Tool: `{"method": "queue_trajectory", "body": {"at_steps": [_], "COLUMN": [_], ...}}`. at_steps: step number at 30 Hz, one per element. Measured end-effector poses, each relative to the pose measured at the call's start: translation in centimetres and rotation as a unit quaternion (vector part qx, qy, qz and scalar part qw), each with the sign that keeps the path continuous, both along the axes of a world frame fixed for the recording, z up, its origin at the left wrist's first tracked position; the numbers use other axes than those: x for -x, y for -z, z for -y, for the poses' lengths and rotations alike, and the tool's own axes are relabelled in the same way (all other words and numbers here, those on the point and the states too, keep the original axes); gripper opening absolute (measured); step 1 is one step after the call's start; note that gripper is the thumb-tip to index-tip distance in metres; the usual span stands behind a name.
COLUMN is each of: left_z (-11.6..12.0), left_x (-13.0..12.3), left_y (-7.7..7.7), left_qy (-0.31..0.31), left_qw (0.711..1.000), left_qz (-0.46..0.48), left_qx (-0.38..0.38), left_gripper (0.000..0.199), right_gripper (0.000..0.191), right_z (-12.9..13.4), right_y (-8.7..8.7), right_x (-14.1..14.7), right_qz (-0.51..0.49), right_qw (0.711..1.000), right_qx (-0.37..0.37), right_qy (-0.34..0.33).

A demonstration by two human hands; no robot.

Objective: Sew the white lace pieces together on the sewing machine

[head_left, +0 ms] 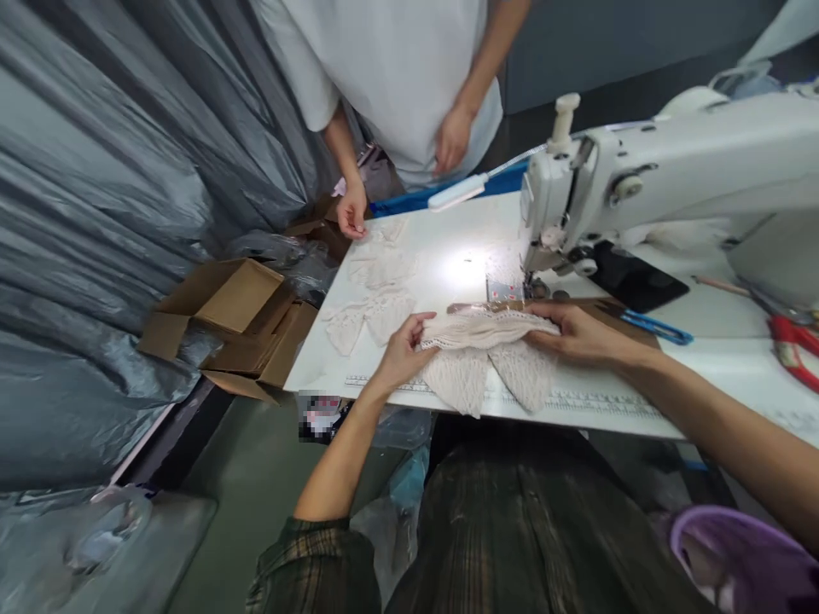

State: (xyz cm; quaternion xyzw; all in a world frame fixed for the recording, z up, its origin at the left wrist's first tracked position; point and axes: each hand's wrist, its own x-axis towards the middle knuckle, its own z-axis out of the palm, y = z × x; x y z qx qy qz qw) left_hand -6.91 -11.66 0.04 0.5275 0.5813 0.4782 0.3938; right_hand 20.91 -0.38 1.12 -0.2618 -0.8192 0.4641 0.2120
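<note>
A cream lacy fabric piece [479,331] is stretched between my two hands at the front of the white sewing table [441,230], its two pointed flaps hanging toward the table's front edge. My left hand [408,345] pinches its left end between thumb and fingers. At the right end, my right hand [563,331] is closed on the fabric. Just beyond the fabric is the needle area of the white sewing machine [665,158], lit by a small lamp [457,193]. More cream lace pieces [374,317] lie on the table to the left.
Across the table stands a person in a white shirt [397,77], one hand [351,209] by the far lace. Blue snips [659,327], a black phone-like slab [640,277] and red-handled scissors [793,350] lie right. Cardboard boxes [223,298] stand left; a purple basket [735,520] is below right.
</note>
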Motion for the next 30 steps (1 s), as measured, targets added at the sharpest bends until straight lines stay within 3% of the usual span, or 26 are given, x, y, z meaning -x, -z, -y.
{"method": "queue_trajectory", "body": {"at_steps": [5, 10, 17, 24, 30], "left_z": [-0.7, -1.8, -3.5, -5.2, -5.7], "left_x": [0.4, 0.5, -1.0, -4.2, -9.5], "left_y": [-1.5, -3.3, -4.9, -6.8, -8.3], "left_qy": [0.000, 0.021, 0.052, 0.108, 0.140], "left_qw": [0.997, 0.990, 0.994, 0.993, 0.983], "left_qz": [-0.070, -0.118, -0.100, 0.005, 0.024], "left_qx": [0.042, 0.071, 0.003, 0.055, 0.119], "left_gripper": [0.053, 0.048, 0.047, 0.070, 0.073], "right_gripper": [0.041, 0.038, 0.039, 0.041, 0.033], "right_z": [-0.7, -1.5, -0.3, 1.4, 3.0], "right_y": [-0.9, -1.0, -2.2, -3.0, -3.4], "right_x": [-0.3, -0.6, -2.3, -6.1, -10.9], "right_qz": [0.015, 0.076, -0.035, -0.101, -0.156], "right_qw": [0.998, 0.996, 0.998, 0.975, 0.950], "right_qx": [0.020, 0.047, 0.046, 0.158, 0.197], "right_qy": [-0.050, -0.009, 0.014, 0.117, 0.183]}}
